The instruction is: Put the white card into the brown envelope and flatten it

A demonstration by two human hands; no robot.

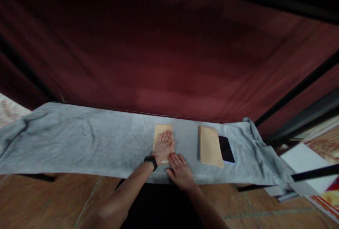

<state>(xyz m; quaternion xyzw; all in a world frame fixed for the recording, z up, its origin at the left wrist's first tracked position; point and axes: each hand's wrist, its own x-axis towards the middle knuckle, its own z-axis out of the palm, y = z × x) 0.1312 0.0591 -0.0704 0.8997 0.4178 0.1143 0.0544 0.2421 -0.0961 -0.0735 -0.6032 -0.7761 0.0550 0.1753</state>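
A tan rectangular paper piece [159, 129], perhaps an envelope or paper bag, lies on a grey cloth [113, 144]. My left hand [163, 146], with a dark band at the wrist, rests flat on its middle and hides much of it. At the paper's lower right edge is my right hand [182, 171], fingers stretched out and thumb apart, palm down. A pale strip shows along the paper's lower end, between my hands. Neither hand grips anything.
Right of my hands sits a thick tan paper stack [211, 146], partly covering a dark-screened phone or tablet [226, 150]. Behind the cloth-covered surface rises a dark red panel [164, 70]. White sheets [308, 165] lie at the far right, above a tiled floor [66, 200].
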